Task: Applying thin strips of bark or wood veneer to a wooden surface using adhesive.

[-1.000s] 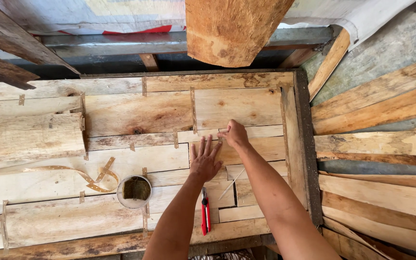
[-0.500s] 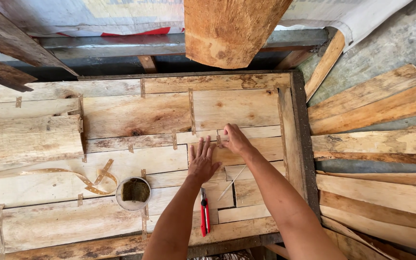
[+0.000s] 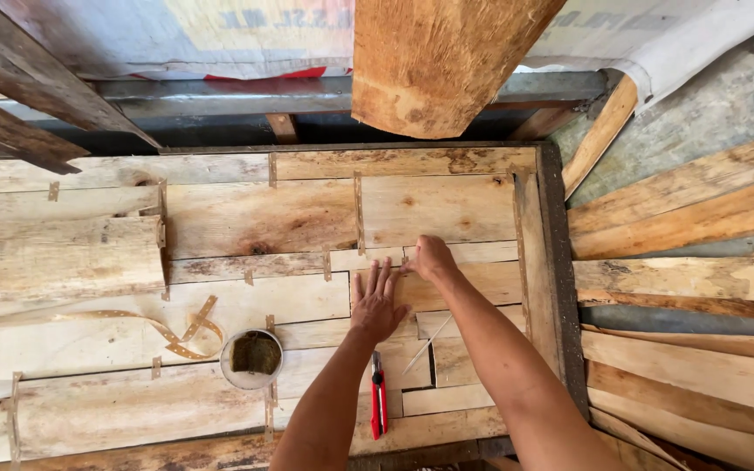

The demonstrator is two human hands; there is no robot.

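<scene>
So we've got both hands down on the same narrow veneer strip [image 3: 460,288], just right of centre in the frame. Its long axis runs left to right across the picture, same as the other sheets taped together on the surface [image 3: 220,218]. The left hand [image 3: 377,303] lies flat and open, fingers spread and pointing toward the top of the frame, pressing on the strip's left end. The right hand [image 3: 429,257] sits just above and to the right of it, fingers curled down onto the upper edge of the strip where it meets the next sheet (can't tell if it's pinching anything, a bit of tape maybe). The two hands nearly touch. The red utility knife [image 3: 378,403] lies below the left hand, pointing up-down, closer to the left arm. The tape roll [image 3: 253,358] sits lower left of both.
</scene>
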